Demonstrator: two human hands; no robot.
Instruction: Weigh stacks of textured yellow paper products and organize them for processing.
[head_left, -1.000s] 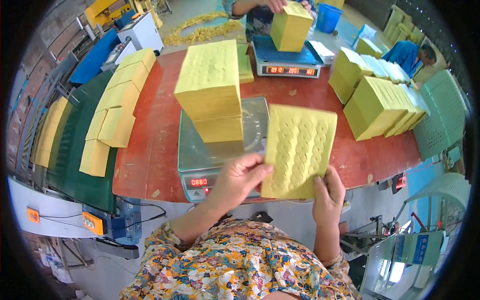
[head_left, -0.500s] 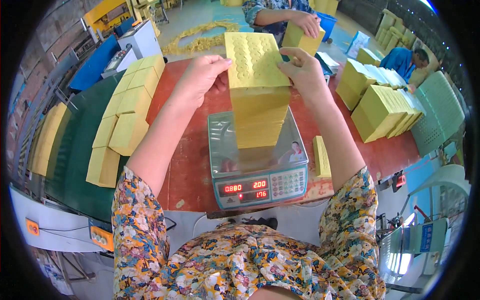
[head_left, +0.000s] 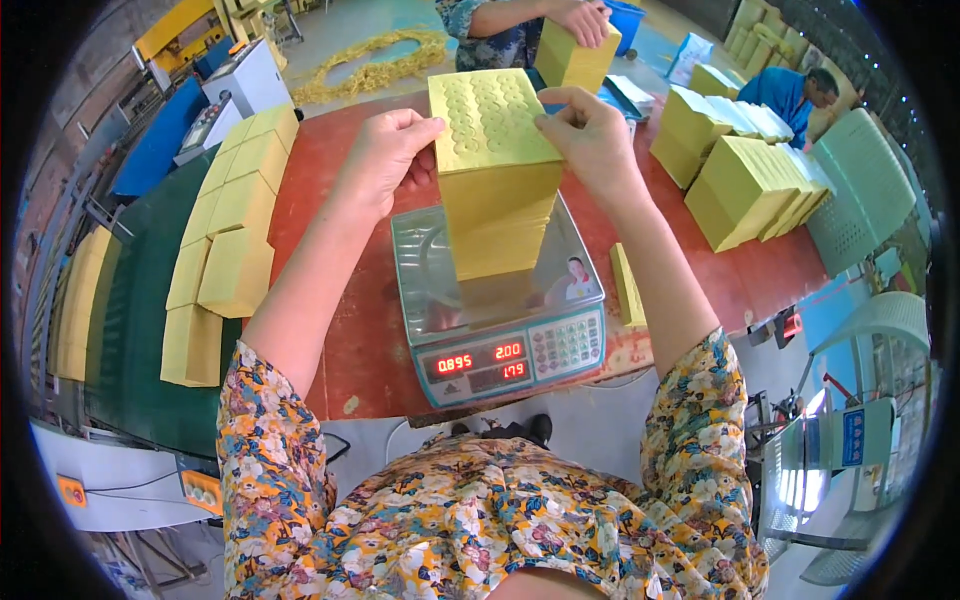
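Note:
A tall stack of yellow embossed paper [head_left: 495, 215] stands on the metal pan of a digital weighing scale [head_left: 425, 290], whose red digits are lit. Its top face carries rows of stamped round patterns. At the top left edge, my left hand [head_left: 385, 160] has its thumb against the top sheets and its fingers bent. My right hand [head_left: 592, 140] pinches the top right edge between thumb and forefinger. The undersides of the fingertips are partly hidden. A thin yellow paper bundle [head_left: 626, 285] lies right of the scale, beside my right forearm.
Yellow paper blocks [head_left: 235, 200] line the left on a green surface [head_left: 135, 320]. More paper stacks [head_left: 745, 190] stand on the red table [head_left: 350, 330] at right, by a green perforated panel [head_left: 865, 190]. Across the table, a co-worker's hand [head_left: 582, 20] rests on another block; another person [head_left: 790, 95] bends down.
The top sheets, which overhung the stack before, now sit nearly flush with it. The scale's red digits have changed. Both hands stay at the top edges, and the whole view has shifted slightly.

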